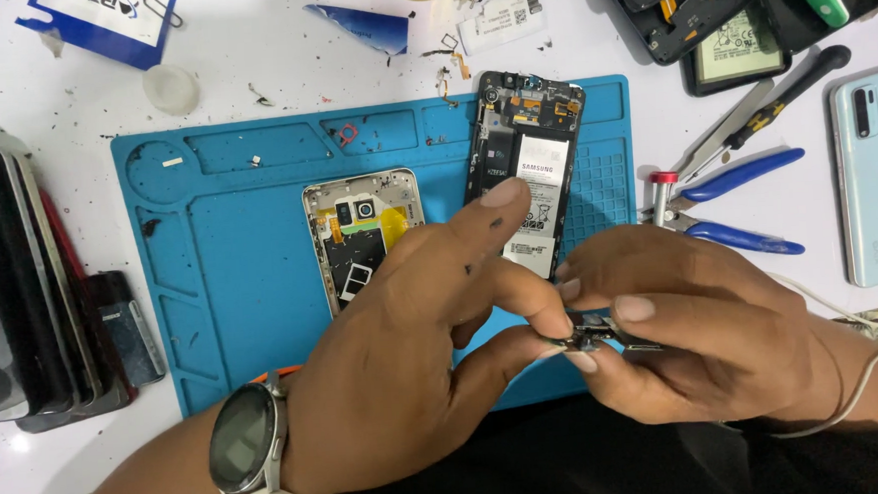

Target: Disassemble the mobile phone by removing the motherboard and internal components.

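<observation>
I see my left hand (414, 349) and right hand (684, 334) both pinched shut on a small dark metal part (592, 335) between them, long axis running left-right, above the blue mat's (230, 268) near edge.

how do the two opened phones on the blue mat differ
The left phone is a pale gold frame with its camera showing; the right phone is black and has a white-labelled battery. The left hand covers the left phone's lower part; the right phone lies further back. Both lie open on the blue mat.
</observation>
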